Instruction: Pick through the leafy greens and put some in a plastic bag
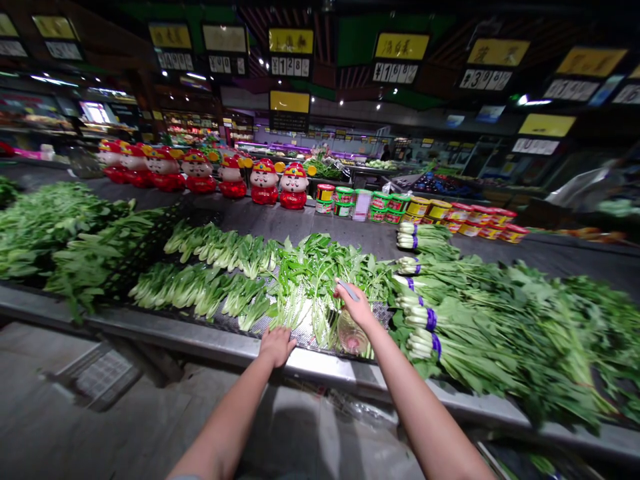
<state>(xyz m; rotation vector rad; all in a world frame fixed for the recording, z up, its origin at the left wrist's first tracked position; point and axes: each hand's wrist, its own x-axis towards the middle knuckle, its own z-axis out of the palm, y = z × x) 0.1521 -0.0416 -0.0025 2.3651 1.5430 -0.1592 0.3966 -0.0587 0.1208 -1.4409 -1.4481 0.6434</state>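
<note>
My right hand (356, 308) is over a heap of long-stemmed leafy greens (320, 287) on a metal-edged market stall, pinching a small grey blade-like object (348, 290). I cannot tell exactly what that object is. My left hand (277, 347) lies palm down, fingers apart, on the perforated metal mat (300, 330) at the stall's front, just below the greens. A clear plastic bag (351, 335) sits under my right wrist. Bok choy (210, 280) lies to the left, and bundles of greens with purple bands (430, 320) lie to the right.
The steel stall edge (200, 337) runs in front of my hands above a concrete floor. Red ceramic figurines (264, 183) and several coloured jars (420, 208) stand on the dark counter behind the greens. Price signs hang overhead, with more produce stalls beyond.
</note>
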